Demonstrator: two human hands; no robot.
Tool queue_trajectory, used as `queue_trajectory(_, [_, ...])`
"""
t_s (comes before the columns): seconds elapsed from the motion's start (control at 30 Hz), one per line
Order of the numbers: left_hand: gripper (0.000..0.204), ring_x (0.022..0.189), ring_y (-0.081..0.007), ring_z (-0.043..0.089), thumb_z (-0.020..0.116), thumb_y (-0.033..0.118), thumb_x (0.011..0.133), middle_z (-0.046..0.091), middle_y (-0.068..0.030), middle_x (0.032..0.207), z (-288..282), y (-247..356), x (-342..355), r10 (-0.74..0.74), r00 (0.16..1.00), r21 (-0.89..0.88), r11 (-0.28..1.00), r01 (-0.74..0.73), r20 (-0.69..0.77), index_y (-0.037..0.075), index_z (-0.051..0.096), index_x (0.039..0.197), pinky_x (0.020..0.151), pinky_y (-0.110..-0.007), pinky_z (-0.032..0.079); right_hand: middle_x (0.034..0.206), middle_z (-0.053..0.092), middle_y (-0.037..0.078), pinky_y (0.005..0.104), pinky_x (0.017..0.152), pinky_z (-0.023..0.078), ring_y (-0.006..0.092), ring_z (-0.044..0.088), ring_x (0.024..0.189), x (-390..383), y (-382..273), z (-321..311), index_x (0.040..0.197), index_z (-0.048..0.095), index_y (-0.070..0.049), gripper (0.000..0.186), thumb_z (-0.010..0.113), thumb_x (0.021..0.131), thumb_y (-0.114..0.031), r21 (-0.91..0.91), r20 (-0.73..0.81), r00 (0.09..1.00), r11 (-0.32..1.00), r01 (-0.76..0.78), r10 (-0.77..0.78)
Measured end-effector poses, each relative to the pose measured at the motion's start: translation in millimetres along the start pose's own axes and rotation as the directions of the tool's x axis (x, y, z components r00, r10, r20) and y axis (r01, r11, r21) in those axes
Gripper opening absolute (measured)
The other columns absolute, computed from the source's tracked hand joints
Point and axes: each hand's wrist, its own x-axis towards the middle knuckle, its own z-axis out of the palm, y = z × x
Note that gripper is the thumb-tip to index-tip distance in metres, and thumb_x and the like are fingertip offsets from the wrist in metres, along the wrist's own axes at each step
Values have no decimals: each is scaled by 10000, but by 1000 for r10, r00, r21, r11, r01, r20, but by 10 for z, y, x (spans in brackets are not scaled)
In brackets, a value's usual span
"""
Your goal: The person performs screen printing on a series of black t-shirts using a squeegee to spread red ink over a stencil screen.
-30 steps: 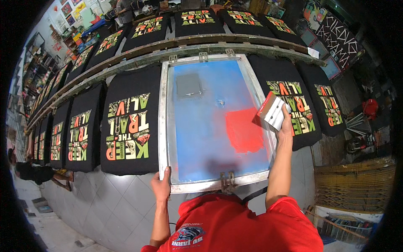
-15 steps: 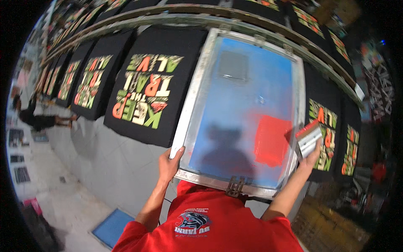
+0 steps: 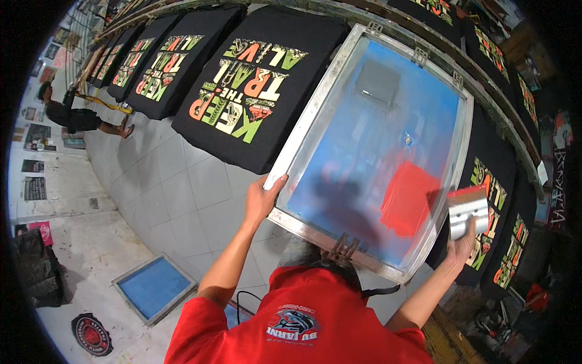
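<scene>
Screen (image 3: 370, 145) gripped at near-left frame corner by left hand (image 3: 262, 200), lifted aslant between printed shirt (image 3: 254, 85) and next one; right hand (image 3: 464, 246) clenched on squeegee (image 3: 468, 209) just off right edge. Step: shifting between shirts. Next: square, level seating, red ink (image 3: 409, 200) kept pooled.

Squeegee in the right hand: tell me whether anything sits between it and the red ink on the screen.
Nothing visible does. The right hand holds the squeegee just off the frame's right edge, beside the red ink; only the frame rail lies between them.
</scene>
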Motion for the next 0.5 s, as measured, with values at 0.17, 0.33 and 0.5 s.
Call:
queue_trajectory(0.17, [599,828,-368,713,655,512,918,722,-254,919,9,-94,59,39,999,123,992,-38,-7,-63,686,1081,736,-414,529,1157,681,93,341,933,487,192,641,1039,-438,44,589,1250,614,2,486,794,807,-89,-587,186,976,784,204,-115])
queue_trajectory(0.33, [652,929,-405,698,624,547,930,708,-282,991,1,-221,154,43,998,157,986,-50,53,-84,665,1087,799,-421,528,983,740,84,334,830,515,157,676,899,-655,-161,1021,1093,704,18,351,805,798,-144,-782,419,906,483,395,-61])
queue_trajectory(0.5, [664,1018,-337,694,625,522,942,708,-269,1062,21,-255,167,90,988,24,995,-93,124,-112,641,1137,892,-393,510,944,723,170,362,783,520,290,705,867,-436,-60,1121,1021,718,-21,288,793,766,-132,-754,626,746,67,653,-228])
